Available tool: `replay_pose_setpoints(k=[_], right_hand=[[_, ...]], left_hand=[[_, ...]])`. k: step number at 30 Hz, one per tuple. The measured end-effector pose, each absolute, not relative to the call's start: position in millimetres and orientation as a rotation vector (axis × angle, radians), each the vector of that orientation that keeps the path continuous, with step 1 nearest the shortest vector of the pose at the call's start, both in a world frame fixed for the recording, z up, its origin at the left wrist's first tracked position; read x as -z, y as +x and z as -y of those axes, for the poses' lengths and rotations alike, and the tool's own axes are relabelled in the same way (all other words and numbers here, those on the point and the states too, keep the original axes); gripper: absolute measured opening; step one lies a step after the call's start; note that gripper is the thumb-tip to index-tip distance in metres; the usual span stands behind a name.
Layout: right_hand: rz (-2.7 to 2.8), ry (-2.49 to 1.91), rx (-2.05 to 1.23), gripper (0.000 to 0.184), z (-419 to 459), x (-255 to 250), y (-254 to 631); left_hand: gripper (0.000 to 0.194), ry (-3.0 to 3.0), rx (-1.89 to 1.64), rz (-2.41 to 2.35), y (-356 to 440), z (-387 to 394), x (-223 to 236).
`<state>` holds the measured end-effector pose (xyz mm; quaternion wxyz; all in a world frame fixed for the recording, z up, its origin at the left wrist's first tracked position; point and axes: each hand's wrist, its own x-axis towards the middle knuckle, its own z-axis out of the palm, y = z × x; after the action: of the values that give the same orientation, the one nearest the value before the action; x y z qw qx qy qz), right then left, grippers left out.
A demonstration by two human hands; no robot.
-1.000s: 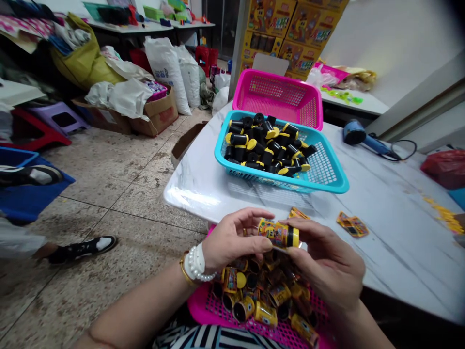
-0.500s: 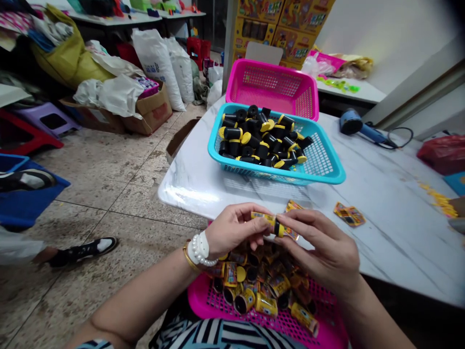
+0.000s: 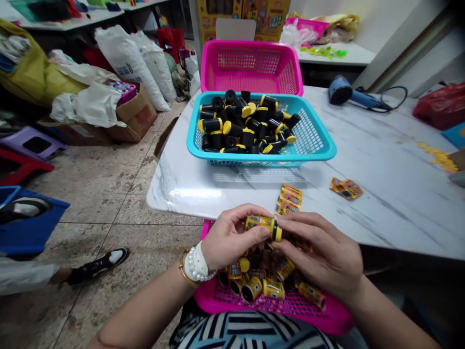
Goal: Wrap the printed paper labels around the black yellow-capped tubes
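One tube, label mostly on, between left hand and right hand, each grip closed on it. Six o'clock: labelled tubes. Twelve: many unlabelled black tubes, blue basket. One: label strips, table.

Glossy, marbled white table; smooth plastic turquoise basket; rough, speckled floor.
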<state>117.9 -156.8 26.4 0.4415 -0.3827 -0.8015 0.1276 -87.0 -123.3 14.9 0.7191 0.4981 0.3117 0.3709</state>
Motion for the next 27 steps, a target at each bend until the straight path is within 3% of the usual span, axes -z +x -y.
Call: replay_pose_setpoints(k=[7, 10, 14, 18, 22, 27], right_hand=[[1.613, -1.148, -0.808, 0.03, 176, -3, 113], [1.6, -1.153, -0.738, 0.036, 177, 3, 116], [1.68, -1.096, -0.579, 0.036, 174, 2, 117], [1.275, -1.207, -1.057, 0.017, 177, 0, 108], [0.902, -1.204, -1.568, 0.028, 180, 2, 105], [0.966, -1.144, -1.708, 0.028, 183, 5, 118]], left_hand=[[0.029, 1.563, -0.94, -0.705, -82, 130, -16], [0.046, 1.469, -0.825, -0.767, -84, 130, -13], [0.034, 1.259, -0.719, -0.845, -83, 133, -8], [0.021, 1.57, -0.927, -0.823, -80, 141, -7], [0.025, 1.436, -0.798, -0.748, -78, 141, -1], [0.038, 0.965, -0.606, -0.724, -76, 140, 11]])
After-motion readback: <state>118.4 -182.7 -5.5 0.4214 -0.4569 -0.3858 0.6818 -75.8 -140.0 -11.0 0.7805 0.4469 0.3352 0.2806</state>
